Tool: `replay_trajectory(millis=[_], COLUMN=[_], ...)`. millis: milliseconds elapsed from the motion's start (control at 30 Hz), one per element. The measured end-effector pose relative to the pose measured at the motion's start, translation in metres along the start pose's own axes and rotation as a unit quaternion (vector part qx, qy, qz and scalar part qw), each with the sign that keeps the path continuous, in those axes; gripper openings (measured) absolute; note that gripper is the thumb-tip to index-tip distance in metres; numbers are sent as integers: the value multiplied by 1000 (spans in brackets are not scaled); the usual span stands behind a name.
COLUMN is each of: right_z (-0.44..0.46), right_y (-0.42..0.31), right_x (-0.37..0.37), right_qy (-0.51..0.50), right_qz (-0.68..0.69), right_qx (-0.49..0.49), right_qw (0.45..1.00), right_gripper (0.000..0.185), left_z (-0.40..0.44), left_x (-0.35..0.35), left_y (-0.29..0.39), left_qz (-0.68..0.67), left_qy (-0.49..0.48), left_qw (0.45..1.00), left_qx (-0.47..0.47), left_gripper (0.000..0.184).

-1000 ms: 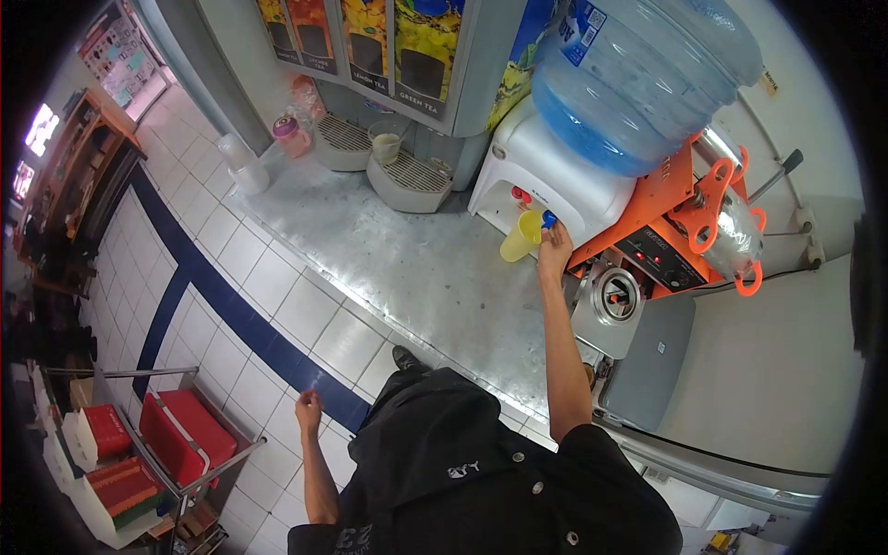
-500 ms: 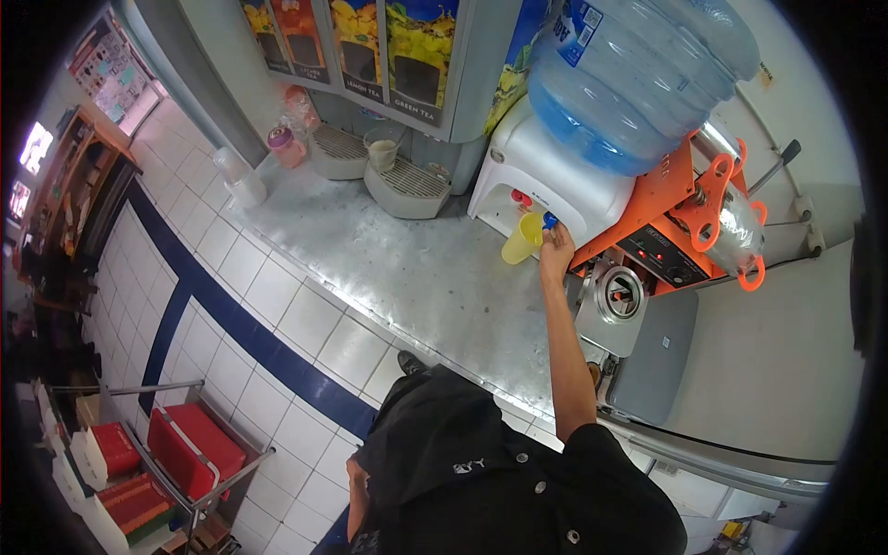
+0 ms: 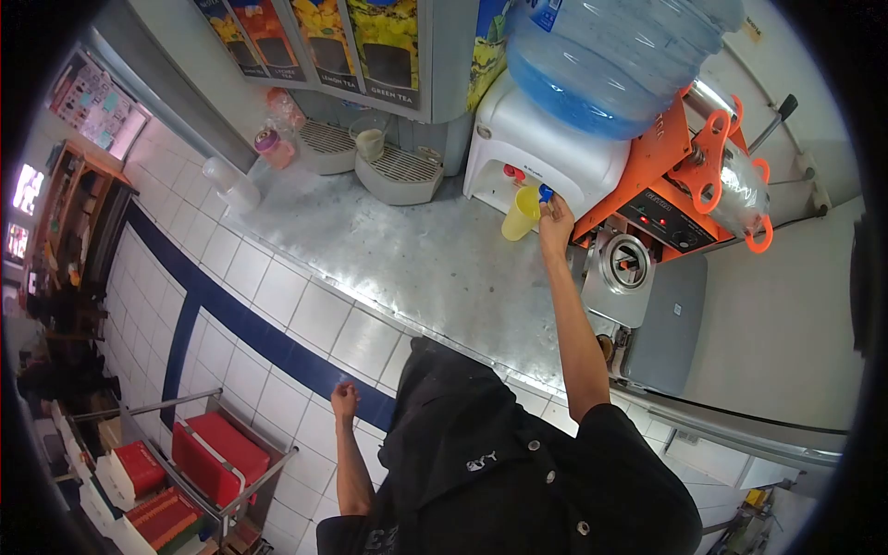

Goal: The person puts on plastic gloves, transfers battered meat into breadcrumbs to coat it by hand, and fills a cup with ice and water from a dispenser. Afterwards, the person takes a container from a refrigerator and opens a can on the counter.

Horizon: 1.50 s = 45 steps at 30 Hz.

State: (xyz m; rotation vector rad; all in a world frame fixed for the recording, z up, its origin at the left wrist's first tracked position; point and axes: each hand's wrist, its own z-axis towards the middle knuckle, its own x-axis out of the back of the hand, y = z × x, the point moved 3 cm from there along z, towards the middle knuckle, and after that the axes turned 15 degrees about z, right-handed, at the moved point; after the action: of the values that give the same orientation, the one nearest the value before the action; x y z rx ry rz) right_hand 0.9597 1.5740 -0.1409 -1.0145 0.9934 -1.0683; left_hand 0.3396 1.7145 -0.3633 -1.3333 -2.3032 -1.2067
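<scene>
My right hand [image 3: 556, 224] reaches over the metal counter to the white water dispenser [image 3: 496, 146]. Its fingers are closed at the blue tap [image 3: 546, 193]. Directly beside them, under the tap, is a yellow cup [image 3: 520, 216], apparently upright; whether it rests on the counter or my fingers also touch it, I cannot tell. My left hand [image 3: 345, 400] hangs low over the tiled floor, away from the counter, with its fingers curled together. What they hold, if anything, is too small to make out.
A large water bottle [image 3: 583, 79] tops the dispenser. Right of it stands an orange machine [image 3: 661, 217]. Leftwards are a tea dispenser [image 3: 407, 176], a clear cup [image 3: 370, 143], a pink-lidded jar [image 3: 273, 148] and stacked cups [image 3: 231, 185]. A metal cart [image 3: 222, 458] stands lower left.
My left hand has come out from beside the apron into plain view, raised over the floor. The right hand stays at the blue tap by the yellow cup. The whole view has shifted slightly.
</scene>
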Motion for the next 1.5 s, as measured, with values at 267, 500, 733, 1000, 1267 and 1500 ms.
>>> replay_trajectory(millis=[267,500,733,1000,1267,1500], right_z=[-2,-4,-7,-6,-5,-7], right_y=[-7,-3,-15,-14,-3,-15], right_x=[0,2,-1,-3,0,-5], right_qy=[-3,-31,-45,-58,-16,-27], right_qz=[-23,15,-5,9,-27,-19], right_qx=[-13,4,-46,-47,20,35], right_qw=[1000,999,998,997,999,999], right_gripper=[36,38,43,42,37,37], left_z=[6,-32,-92,-107,-53,-44], left_x=[-9,-28,-76,-69,-32,-14], left_y=[-17,-57,-146,-138,-55,-31], left_qz=[67,-56,-63,67,-60,-155], left_qy=[-21,-4,9,16,47,59], left_qw=[997,996,998,998,996,984], left_qx=[35,63,18,8,48,64], left_gripper=[20,19,14,17,20,18])
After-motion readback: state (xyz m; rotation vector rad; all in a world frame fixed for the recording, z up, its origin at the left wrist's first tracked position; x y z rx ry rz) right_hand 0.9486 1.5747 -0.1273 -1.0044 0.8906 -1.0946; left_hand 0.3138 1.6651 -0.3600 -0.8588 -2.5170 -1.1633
